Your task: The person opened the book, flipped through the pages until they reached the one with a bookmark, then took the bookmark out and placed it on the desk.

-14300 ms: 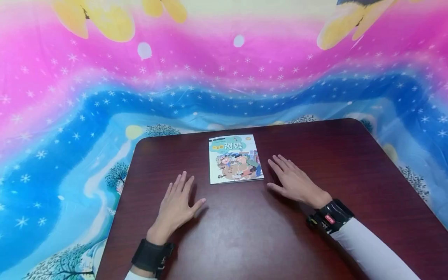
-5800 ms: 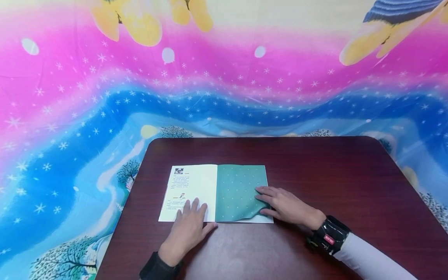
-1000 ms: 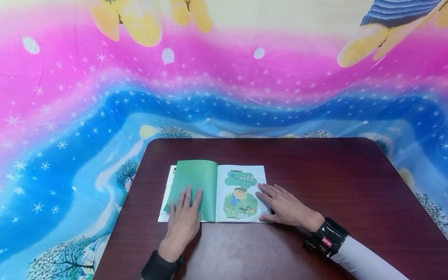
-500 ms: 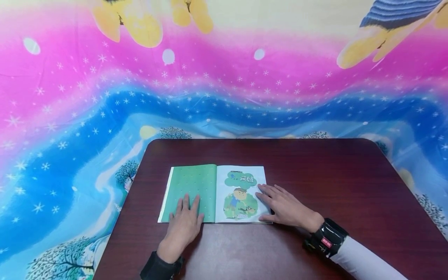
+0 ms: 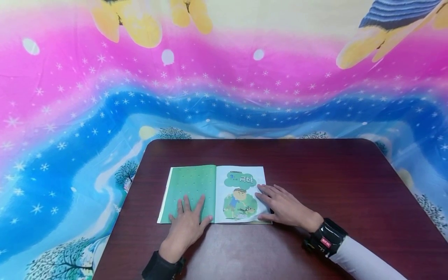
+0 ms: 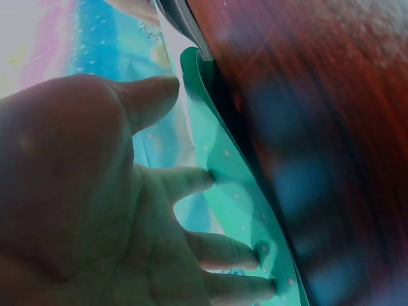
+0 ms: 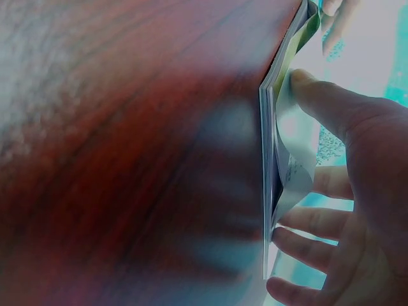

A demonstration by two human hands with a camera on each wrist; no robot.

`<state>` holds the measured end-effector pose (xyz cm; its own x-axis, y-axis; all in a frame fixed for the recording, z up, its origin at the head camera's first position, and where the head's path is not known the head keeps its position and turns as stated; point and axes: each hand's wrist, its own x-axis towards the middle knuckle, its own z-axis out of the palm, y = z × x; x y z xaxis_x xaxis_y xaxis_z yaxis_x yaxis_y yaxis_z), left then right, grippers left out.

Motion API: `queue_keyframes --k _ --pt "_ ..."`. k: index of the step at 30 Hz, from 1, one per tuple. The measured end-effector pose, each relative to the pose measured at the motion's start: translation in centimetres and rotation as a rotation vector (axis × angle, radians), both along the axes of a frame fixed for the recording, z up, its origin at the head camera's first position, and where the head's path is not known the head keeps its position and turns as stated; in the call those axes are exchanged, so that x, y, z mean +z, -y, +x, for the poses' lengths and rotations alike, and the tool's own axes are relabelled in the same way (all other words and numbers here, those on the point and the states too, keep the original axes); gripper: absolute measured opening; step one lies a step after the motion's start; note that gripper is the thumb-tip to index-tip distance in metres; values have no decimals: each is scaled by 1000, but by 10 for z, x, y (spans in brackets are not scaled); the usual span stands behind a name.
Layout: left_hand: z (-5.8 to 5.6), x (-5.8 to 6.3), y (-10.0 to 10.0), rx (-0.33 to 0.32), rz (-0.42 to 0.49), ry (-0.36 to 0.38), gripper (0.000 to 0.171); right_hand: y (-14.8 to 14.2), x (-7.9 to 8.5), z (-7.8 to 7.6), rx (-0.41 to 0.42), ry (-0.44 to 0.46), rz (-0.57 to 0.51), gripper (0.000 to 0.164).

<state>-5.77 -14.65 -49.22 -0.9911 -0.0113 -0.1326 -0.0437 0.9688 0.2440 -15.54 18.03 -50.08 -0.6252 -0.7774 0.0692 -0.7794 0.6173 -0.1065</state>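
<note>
An open picture book lies on the dark brown table, with a green dotted page on its left side. On the right is a white title page with a cartoon child and a small animal. My left hand rests on the lower green page, fingers spread; the left wrist view shows its fingertips touching the page. My right hand is at the book's right edge, its thumb touching the title page's lower right corner. In the right wrist view that page bulges up between thumb and fingers, off the pages below.
The table has rounded far corners. A cloth backdrop in pink and blue with snowflakes hangs behind and beside it. Each wrist wears a black strap, the right one with a red label.
The closed book was opened, then the green page was turned left and flattened. In the last half second, my left thumb has spread toward the spine, and the title page's lower right corner has lifted.
</note>
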Motion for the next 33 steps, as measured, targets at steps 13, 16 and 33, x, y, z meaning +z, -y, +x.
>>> queue_keyframes --k 13,16,33 --pt "0 -2 -2 8 10 21 79 4 3 -2 -12 1 -14 74" --pt "-1 -2 -2 9 3 30 80 4 2 -2 -16 -7 -10 74" --pt "-2 -6 -3 -42 -49 -1 93 5 3 -7 -16 -32 -40 66"
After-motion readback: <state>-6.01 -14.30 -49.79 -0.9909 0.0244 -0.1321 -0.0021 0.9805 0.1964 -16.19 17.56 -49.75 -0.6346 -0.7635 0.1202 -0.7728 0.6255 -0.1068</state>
